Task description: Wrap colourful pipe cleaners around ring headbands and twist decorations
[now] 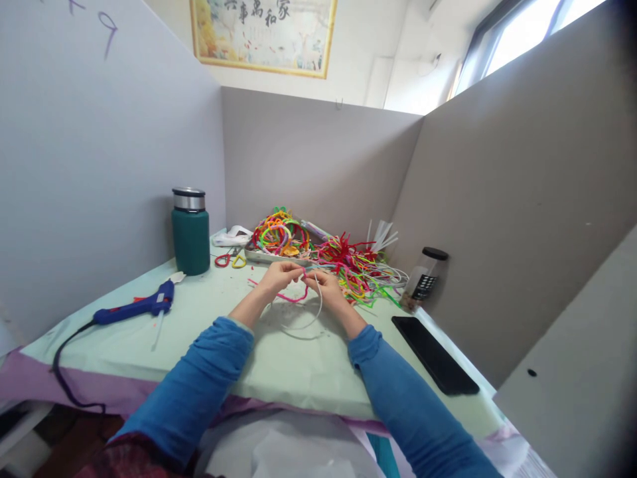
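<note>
My left hand (279,275) and my right hand (326,289) meet over the middle of the table, fingertips pinched close together. Between them is a pink pipe cleaner (293,300), gripped by the left fingers, its loose length sagging below and a tip poking out to the left. A thin white hoop (303,329) hangs under the hands, and the right fingers pinch its upper part. Pink winds around the hoop where the fingertips meet; the exact grip there is too small to make out.
A tray (273,259) of colourful rings and a heap of pipe cleaners (343,255) lie behind the hands. To the left are a green bottle (190,239) and a blue glue gun (134,309) with its cord. A black phone (432,355) and clear bottle (425,282) stay right. Grey partitions (318,153) enclose the table.
</note>
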Demonstrator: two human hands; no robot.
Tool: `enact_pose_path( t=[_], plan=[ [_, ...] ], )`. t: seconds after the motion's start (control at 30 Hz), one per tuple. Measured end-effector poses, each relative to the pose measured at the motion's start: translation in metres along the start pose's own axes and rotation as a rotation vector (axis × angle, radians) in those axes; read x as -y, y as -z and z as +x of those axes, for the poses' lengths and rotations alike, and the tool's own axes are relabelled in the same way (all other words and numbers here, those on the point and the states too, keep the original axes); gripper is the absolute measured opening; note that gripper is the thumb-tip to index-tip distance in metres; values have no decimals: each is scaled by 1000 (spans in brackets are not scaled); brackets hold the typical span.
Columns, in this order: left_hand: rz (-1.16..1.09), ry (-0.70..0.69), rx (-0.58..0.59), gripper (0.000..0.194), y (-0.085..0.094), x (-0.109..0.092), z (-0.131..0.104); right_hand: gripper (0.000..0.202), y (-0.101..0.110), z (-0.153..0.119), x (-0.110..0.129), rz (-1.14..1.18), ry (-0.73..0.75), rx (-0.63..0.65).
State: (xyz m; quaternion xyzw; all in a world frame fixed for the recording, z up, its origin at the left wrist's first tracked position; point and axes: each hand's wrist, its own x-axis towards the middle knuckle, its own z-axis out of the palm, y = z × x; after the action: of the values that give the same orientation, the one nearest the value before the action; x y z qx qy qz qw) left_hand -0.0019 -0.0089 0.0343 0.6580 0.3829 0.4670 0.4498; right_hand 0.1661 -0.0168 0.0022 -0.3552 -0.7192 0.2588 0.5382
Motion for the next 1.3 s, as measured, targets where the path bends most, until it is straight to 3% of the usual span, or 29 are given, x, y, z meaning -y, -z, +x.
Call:
enact_pose_path(
  t=[0.17,0.3,0.43,0.67,0.97,1.13,1.3],
  plan=[
    [55,22,-105,32,1,3,4,24,-3,-1,-1,128,-129,48],
    [154,-60,-259,33,6,13,10,25,-1,2,-6,42,-115,-159],
    [306,-89,-301,35,8,18,13,21,-1,0,-2,-192,62,-321],
    [415,-110,-323,32,7,11,8,20,-13,-9,13,-566,237,-99],
    [178,-22,-285,34,10,22,18,26,-14,-11,19,-1103,387,162],
    [56,74,-254,35,9,19,16,17,-14,-10,24,-1156,441,243],
    [-83,106,-208,33,11,11,11,21,-13,-9,22,-1086,462,178]
  ],
)
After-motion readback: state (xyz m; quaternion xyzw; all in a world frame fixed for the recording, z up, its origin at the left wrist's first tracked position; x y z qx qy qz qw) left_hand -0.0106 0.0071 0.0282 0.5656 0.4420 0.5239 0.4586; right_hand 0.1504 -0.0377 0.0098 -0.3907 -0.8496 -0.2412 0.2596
